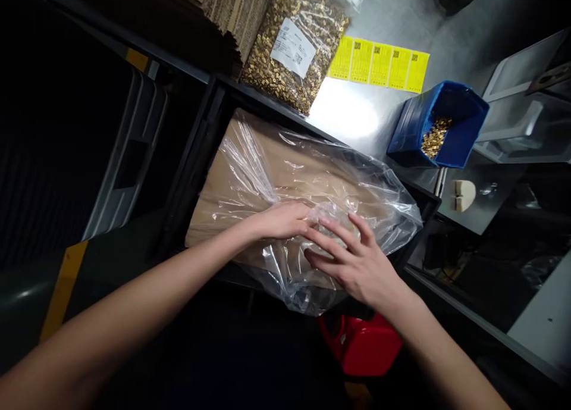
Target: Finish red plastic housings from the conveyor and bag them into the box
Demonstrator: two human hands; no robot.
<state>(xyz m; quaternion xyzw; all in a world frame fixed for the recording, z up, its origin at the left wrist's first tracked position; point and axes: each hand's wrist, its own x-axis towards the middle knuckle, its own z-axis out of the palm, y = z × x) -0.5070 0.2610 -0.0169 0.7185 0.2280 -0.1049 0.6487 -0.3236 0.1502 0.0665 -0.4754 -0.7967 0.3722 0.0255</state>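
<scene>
Dim shelving swallows everything to my left, and what sits inside the clear plastic bag (303,184) is only a brown blur. That bag lies in a dark crate just below the steel desk (401,17). My left hand (283,219) reaches in palm down, its fingertips hidden under a bunched fold. My right hand (352,258) lies flat on the bunch, fingers (332,234) spread apart.
</scene>
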